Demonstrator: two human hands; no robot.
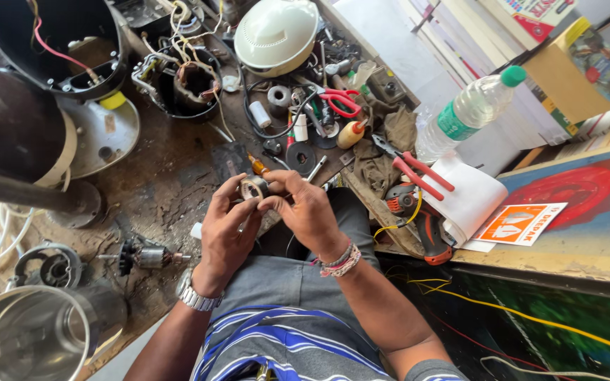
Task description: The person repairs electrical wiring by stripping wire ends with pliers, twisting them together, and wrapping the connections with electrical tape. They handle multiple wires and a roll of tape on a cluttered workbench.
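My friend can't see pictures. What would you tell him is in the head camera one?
Two hands, left hand and right hand, hold a small round metal part between them over a cluttered workbench. Around lie a motor rotor, red-handled pliers, a plastic water bottle and a white dome cover.

At the upper centre of the frame we see a white dome cover (276, 34), with red-handled scissors (338, 101) below it. A plastic water bottle (467, 113) lies at the upper right, red-handled pliers (412, 169) near centre right, and a steel jar (33, 335) at the lower left.
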